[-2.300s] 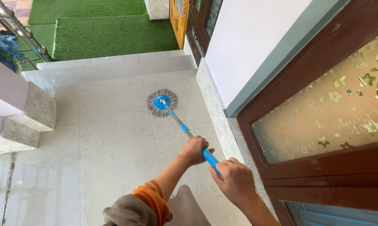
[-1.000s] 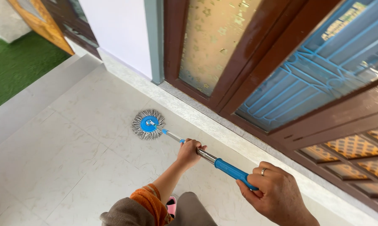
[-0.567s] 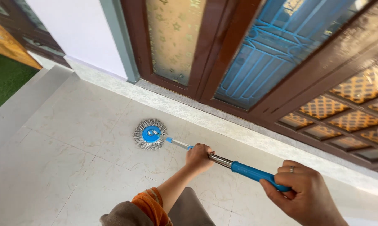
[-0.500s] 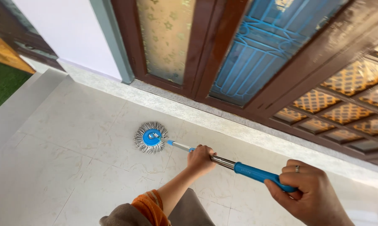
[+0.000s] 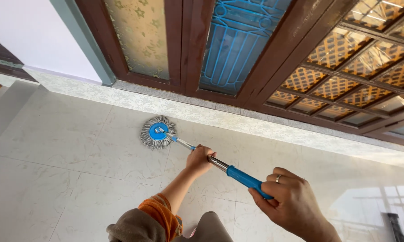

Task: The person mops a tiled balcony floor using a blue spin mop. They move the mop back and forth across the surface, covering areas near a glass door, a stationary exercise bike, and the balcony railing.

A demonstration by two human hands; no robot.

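A spin mop lies across the pale tiled floor. Its round grey string head with a blue centre disc rests flat on a tile near the wall base. A metal pole with a blue grip runs back to me. My left hand, at the end of an arm in an orange-and-grey sleeve, is closed around the metal part of the pole. My right hand, with a ring on one finger, grips the blue end of the handle.
A dark brown wooden door and window frame runs along the far side, with frosted star-pattern glass, a blue grille panel and orange lattice panes. A patterned stone skirting strip borders the floor. A white wall stands at left.
My view has swung right along the wall, away from the green turf and steps. The mop head has shifted along the floor beside the skirting. Both hands have kept their grip on the pole.
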